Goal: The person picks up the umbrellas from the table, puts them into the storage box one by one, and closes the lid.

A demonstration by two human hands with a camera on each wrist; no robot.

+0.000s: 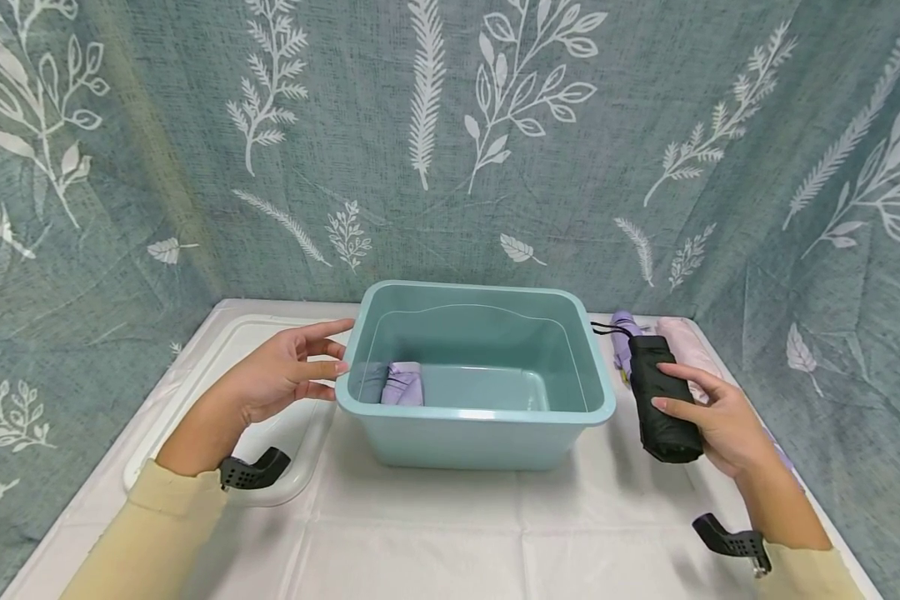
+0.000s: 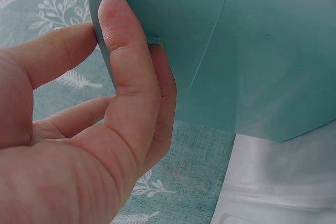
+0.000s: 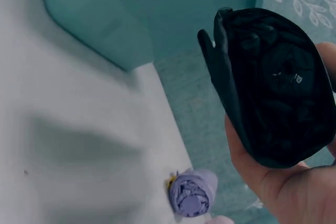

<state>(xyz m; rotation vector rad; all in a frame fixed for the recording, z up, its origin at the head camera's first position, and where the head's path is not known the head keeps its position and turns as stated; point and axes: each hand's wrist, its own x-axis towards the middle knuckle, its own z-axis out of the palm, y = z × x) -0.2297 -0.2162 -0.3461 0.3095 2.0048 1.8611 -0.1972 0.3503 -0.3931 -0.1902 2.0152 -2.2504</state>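
A teal plastic bin (image 1: 472,437) stands in the middle of the table. My left hand (image 1: 288,371) is at its left rim, fingers loosely extended and fingertips touching the edge. To the right of the bin, my right hand (image 1: 720,421) grips a folded black umbrella (image 1: 667,400) between thumb and fingers. The umbrella's dark cord loop trails toward the bin's right rim, and its gathered end (image 3: 286,87) faces the right wrist camera. Inside the bin, at the left, lies a lilac folded bundle (image 1: 402,385) with a dark band, beside a grey-blue piece (image 1: 373,382).
A lilac folded umbrella (image 1: 622,332) lies behind the black one, with a pale pink bundle (image 1: 686,337) next to it at the back right. A white tray-like lid (image 1: 270,437) lies under my left forearm. Leaf-patterned curtains (image 1: 390,150) enclose the white table (image 1: 420,542).
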